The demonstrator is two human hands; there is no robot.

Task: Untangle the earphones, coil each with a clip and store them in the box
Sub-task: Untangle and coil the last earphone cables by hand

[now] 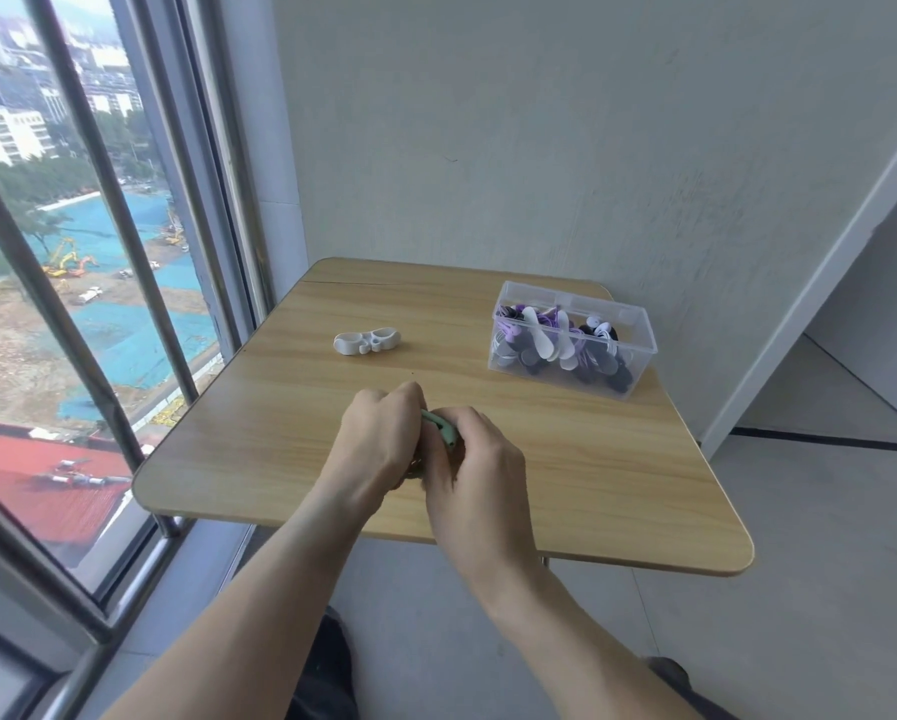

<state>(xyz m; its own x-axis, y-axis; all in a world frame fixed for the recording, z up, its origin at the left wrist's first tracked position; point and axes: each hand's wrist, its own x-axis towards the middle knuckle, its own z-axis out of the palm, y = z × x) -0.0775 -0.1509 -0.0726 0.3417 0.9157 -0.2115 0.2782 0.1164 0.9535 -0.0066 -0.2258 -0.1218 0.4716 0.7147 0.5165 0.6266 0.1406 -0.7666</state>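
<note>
Both my hands are working close together over the near middle of the wooden tabletop [280, 433]. My left hand [378, 439] is curling its fingers inward, knuckles up, gripping one side of a small green clip [438, 427]. My right hand [480, 475] is closing round the other side of that same green clip, thumb and fingers bent over it, so only a short bent stretch of green is showing between the two hands. Something dark is peeking out just beneath where the hands are meeting, but I cannot tell what it is, and I cannot see any earphone cable from here.

Further back on the tabletop, left of centre, a white clip [367, 342] is lying flat on its own, well apart from my hands. Over at the far right corner a clear plastic box [571, 339] is sitting with no lid on it, and inside it I am seeing a jumble of coiled earphones [555, 335] in purple, white and black, clips among them.

My forearms are reaching in from the bottom edge, bare. To my left a tall window [72, 252] with metal bars is looking down on a building site and rooftops far below. A plain pale wall [539, 122] is standing behind the tabletop.
</note>
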